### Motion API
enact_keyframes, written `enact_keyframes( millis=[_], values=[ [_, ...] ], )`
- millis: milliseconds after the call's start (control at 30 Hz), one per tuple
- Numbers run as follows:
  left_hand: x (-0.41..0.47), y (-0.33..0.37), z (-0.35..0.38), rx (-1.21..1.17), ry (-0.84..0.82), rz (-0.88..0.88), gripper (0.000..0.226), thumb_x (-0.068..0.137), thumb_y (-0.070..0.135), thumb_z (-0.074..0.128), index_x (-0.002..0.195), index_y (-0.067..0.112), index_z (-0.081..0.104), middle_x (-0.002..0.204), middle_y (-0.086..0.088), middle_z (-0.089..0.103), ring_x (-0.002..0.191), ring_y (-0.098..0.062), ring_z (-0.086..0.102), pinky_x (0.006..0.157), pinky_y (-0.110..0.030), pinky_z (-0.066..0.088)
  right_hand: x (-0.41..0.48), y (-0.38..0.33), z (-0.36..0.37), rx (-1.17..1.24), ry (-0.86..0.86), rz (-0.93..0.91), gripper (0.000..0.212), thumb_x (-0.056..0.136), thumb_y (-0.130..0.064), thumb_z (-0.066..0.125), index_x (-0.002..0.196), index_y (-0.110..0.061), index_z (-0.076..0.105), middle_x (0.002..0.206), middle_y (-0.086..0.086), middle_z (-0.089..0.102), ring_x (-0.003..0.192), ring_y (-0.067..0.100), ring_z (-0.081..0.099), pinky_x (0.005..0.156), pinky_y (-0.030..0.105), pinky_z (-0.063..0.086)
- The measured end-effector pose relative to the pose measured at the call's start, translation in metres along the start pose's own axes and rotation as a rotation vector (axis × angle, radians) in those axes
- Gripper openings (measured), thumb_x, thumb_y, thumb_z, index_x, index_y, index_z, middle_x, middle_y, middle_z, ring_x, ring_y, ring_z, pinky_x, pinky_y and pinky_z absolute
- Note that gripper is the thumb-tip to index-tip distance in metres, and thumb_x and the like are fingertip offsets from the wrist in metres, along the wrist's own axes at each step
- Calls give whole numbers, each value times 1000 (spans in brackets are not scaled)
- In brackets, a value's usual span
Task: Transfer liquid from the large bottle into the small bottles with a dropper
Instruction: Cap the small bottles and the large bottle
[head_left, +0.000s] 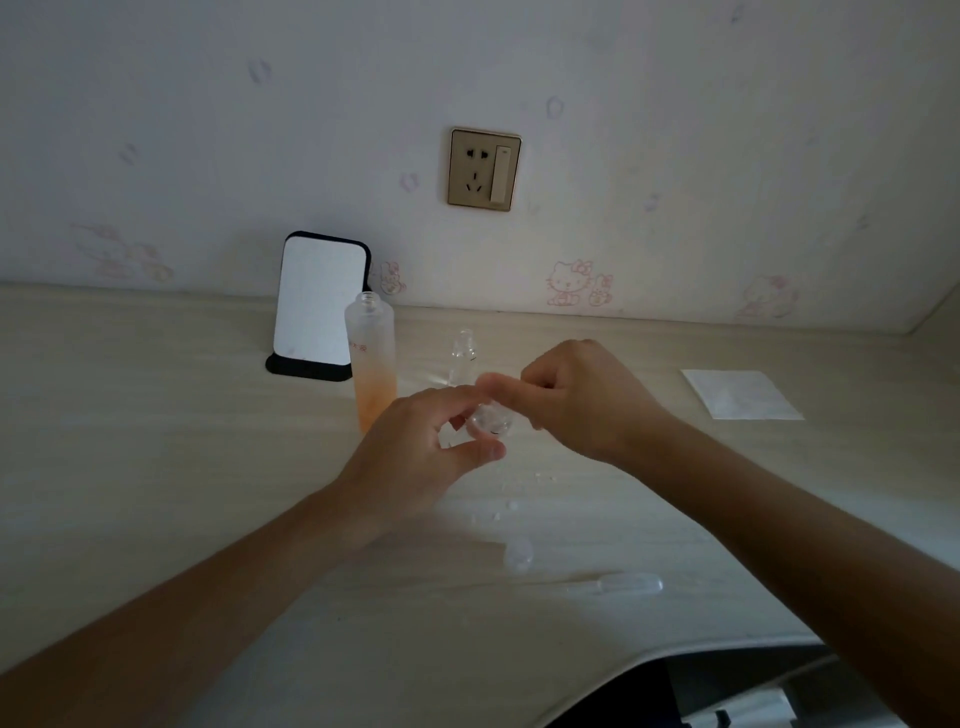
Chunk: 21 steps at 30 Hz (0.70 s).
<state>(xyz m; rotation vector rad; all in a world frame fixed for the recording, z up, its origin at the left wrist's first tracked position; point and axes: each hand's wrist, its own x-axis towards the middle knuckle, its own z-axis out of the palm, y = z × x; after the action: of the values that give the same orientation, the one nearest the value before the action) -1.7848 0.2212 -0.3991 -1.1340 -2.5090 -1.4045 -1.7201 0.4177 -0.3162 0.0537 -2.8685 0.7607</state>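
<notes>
Hands together over middle of table (156, 415). Gripped small bottle (488, 422) in left hand (426, 441), thumb below and curled fingers above its clear body. Pinched top of same bottle with right hand (576, 395), fingers curled in tight; could not tell whether on a cap or on bare neck. Could not tell either whether bottle rested on table or hung just off it.

Saw large bottle (373, 358) upright just left of hands, neck open, orange liquid in lower part only. Saw second small bottle (464, 353) upright just behind hands, clear. Saw dropper (623, 583) lying flat near front edge of table, well apart from both hands, with clear cap (518, 553) near its left end. Noted small glinting spots (511, 504) on table between hands and cap.

Noted mirror (318, 306) on dark stand behind large bottle, white sheet (743, 394) flat on table at right, wall socket (484, 169) above.
</notes>
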Motion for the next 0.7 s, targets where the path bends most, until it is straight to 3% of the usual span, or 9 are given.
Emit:
enact_keyframes(
  millis=[100,167,300,333,433,467,600,700],
  values=[
    [1,1,-2,9,19,4,51,85,42,85,134,36,70,99,26,68,100,11,58,74,-4,41,-1,1,-2,86,23,-51,61,90,-68,54,68,-11,51,59,-6,44,53,8,35,56,38,35],
    [1,2,-2,-5,11,15,49,86,40,85,133,38,70,101,21,71,101,5,60,74,-8,43,0,1,1,99,16,-79,49,89,-54,64,68,-12,49,58,-7,43,53,7,34,55,36,34],
    [1,0,-2,-43,-4,-15,42,87,39,85,126,36,72,97,12,72,97,-4,61,76,-15,45,5,-3,1,121,7,-21,76,86,-77,60,56,-10,39,51,-3,33,47,12,27,50,37,28],
    [1,0,-3,-48,-2,-24,44,86,38,86,128,37,71,98,13,72,99,-1,61,75,-12,45,5,-2,0,131,4,-24,76,87,-78,58,60,-9,43,54,-2,38,49,12,31,52,37,30],
    [2,2,-2,-49,12,1,51,85,37,86,133,40,68,102,22,71,103,7,61,76,-6,44,2,0,-2,122,-19,-70,42,89,-55,65,78,-16,57,64,-8,55,53,5,41,55,34,38],
    [2,3,-2,-50,14,8,51,85,36,86,132,44,67,102,23,71,103,6,61,76,-7,45,2,0,-1,108,-23,-73,40,89,-52,67,77,-15,57,62,-8,54,51,5,40,53,34,37],
    [2,1,-2,-77,-10,-13,43,86,38,86,124,50,69,98,20,73,100,-1,64,77,-11,45,5,-7,0,40,-9,-20,80,89,-77,54,65,0,51,54,1,40,49,14,32,53,38,32],
    [2,3,-2,-60,4,6,43,86,37,85,126,45,70,98,24,73,101,5,63,76,-6,43,2,-7,-1,63,-11,-44,57,81,-68,56,74,-11,53,63,-2,49,57,12,39,56,40,36]
  ],
)
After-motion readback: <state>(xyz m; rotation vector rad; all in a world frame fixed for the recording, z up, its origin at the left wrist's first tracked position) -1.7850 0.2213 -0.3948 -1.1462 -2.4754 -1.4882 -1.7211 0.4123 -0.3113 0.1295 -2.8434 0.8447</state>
